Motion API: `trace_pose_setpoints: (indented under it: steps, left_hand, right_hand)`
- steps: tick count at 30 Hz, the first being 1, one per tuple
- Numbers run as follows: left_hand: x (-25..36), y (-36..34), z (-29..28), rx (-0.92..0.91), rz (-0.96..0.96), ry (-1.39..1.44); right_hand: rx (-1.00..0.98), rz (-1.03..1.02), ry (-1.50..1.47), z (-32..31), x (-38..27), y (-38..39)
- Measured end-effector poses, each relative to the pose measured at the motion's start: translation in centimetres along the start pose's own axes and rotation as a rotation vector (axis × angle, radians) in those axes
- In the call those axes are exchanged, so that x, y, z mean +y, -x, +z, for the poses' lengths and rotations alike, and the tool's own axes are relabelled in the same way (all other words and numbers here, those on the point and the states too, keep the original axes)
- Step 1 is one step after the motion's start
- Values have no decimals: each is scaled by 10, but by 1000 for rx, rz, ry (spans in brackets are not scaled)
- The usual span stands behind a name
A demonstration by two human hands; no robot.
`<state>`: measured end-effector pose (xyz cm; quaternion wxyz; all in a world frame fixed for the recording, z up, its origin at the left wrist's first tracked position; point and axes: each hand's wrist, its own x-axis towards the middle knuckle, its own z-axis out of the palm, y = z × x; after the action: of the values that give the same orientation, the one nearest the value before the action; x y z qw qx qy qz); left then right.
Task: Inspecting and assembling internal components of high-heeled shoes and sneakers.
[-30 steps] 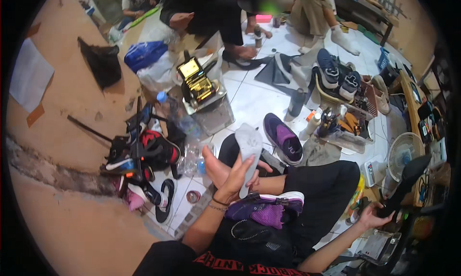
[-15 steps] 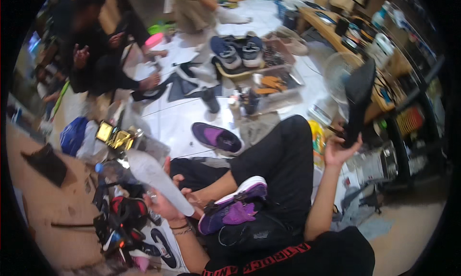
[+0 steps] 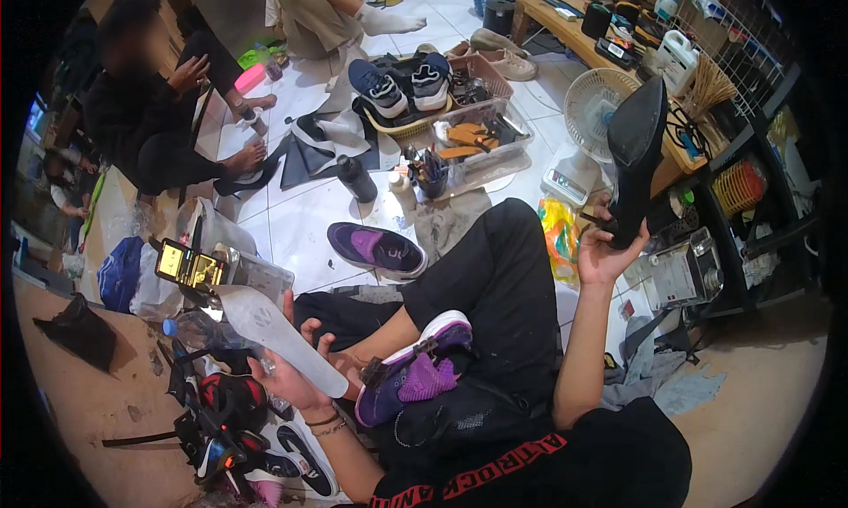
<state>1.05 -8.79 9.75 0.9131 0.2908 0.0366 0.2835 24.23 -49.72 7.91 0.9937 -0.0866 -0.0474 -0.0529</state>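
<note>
My left hand [image 3: 296, 382] is palm up at the lower left, supporting a long white insole-shaped sheet [image 3: 278, 336] with its fingers spread around it. At the right, my raised right hand [image 3: 611, 250] grips the lower end of a black sole-shaped piece [image 3: 638, 128], its fingers curled around it. A purple shoe [image 3: 389, 398] with a white sole lies in my lap, with dark clips on its side and purple mesh on its upper. The matching purple shoe [image 3: 378, 250] stands on the floor beyond my legs.
Ahead are dark sneakers [image 3: 406, 88] in a basket, a clear tool box [image 3: 503, 155], a black bottle [image 3: 356, 179] and a white fan [image 3: 601, 110]. Several shoes [image 3: 234, 402] crowd the left beside a plastic bottle [image 3: 203, 329]. A person in black [image 3: 150, 124] sits far left.
The whole view has shifted slightly and is sharper. Both my hands keep their holds in nearly the same pose. The seated person's raised hand has come down and nearer to their other hand.
</note>
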Motion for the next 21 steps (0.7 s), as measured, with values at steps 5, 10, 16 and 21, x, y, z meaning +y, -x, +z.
trace_pose_setpoints:
  steps: [5,10,16,21]
  left_hand:
    - [-3,-3,2,-62,3,-64]
    - [-7,-2,-5,-41,5,-102]
    - [-5,2,-9,138,35,-119]
    - [0,1,-17,44,57,-108]
  right_hand:
    - [39,-61,73,0,1,0]
    - [46,-44,73,-2,1,1]
    - [-19,39,-107,-6,0,-1]
    - [-24,42,-100,-8,2,-8]
